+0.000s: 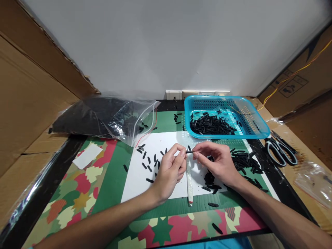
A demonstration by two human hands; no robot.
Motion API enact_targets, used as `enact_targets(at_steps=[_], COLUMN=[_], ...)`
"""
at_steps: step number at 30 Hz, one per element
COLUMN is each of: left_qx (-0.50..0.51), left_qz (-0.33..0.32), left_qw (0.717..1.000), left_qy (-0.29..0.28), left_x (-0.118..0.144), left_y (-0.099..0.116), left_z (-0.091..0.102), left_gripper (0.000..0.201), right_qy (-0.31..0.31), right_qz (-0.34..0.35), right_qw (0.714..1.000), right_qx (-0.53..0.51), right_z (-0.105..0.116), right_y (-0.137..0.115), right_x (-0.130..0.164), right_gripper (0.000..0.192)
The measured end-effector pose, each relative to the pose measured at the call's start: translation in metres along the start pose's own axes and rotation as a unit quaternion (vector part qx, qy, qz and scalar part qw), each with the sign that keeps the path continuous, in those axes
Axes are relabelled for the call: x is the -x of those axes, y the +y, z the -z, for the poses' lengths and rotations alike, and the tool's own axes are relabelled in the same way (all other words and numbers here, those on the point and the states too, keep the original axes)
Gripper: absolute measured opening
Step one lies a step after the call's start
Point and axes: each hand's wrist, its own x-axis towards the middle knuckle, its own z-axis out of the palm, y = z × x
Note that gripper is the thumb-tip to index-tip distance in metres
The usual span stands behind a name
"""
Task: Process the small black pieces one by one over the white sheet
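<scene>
Between my two hands stretches a thin black strip-like piece (189, 152), pinched at either end over the white paper (135, 186). My left hand (173, 164) closes thumb and forefinger on its left end, the other fingers curled. Thumb and fingertips of my right hand (215, 157) pinch its right end. Below them lies a narrow white, wrapped stick (190, 183) with a red tip. Small black pieces (149, 168) are scattered left of my left hand. A denser black pile (243, 160) lies right of my right hand, and a dark clump (209, 178) sits under it.
A blue plastic basket (267, 129) holds many black pieces at the back right. A large zip bag (103, 116) of dark material lies back left. Scissors (281, 152) and a clear bag (315, 181) rest at right. Cardboard (38, 79) and a wall border the table.
</scene>
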Motion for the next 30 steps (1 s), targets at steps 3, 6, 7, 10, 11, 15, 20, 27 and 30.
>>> enact_targets(at_steps=[3,6,7,10,11,15,20,27,30], left_qx=[-0.001,-0.003,-0.003,-0.002,-0.001,-0.001,0.001,0.016,0.000], left_qz=[-0.004,-0.003,-0.002,-0.001,0.000,0.003,-0.002,-0.015,-0.019], left_qw=[1.000,1.000,1.000,1.000,1.000,1.000,1.000,1.000,0.999], left_qy=[0.001,0.002,0.002,-0.001,-0.002,-0.006,-0.011,-0.021,-0.027], left_x=[-0.001,-0.001,-0.001,-0.001,-0.001,-0.001,0.000,0.004,0.005], left_y=[0.000,0.000,0.000,0.001,0.001,0.002,0.002,0.001,0.002], left_z=[0.000,-0.001,-0.001,-0.001,-0.001,-0.001,-0.002,-0.002,-0.003], left_gripper=[0.035,0.036,0.037,0.039,0.039,0.040,0.037,0.039,0.047], right_qy=[0.000,-0.006,-0.008,-0.015,-0.017,-0.024,0.004,0.241,0.179], right_qz=[-0.005,-0.021,-0.027,-0.041,-0.044,-0.042,0.105,0.244,0.261], right_qw=[1.000,0.999,0.999,0.998,0.998,0.998,0.987,0.805,0.824], right_qx=[-0.011,-0.031,-0.036,-0.046,-0.048,-0.039,0.122,0.484,0.470], right_z=[0.000,0.002,0.003,0.004,0.004,0.002,0.011,0.039,0.033], right_y=[0.000,0.001,0.001,0.001,0.001,-0.001,-0.009,-0.017,-0.017], right_x=[0.000,-0.001,-0.002,-0.002,-0.003,-0.001,0.004,-0.006,-0.006], right_gripper=[0.011,0.015,0.017,0.021,0.022,0.021,0.012,0.010,0.013])
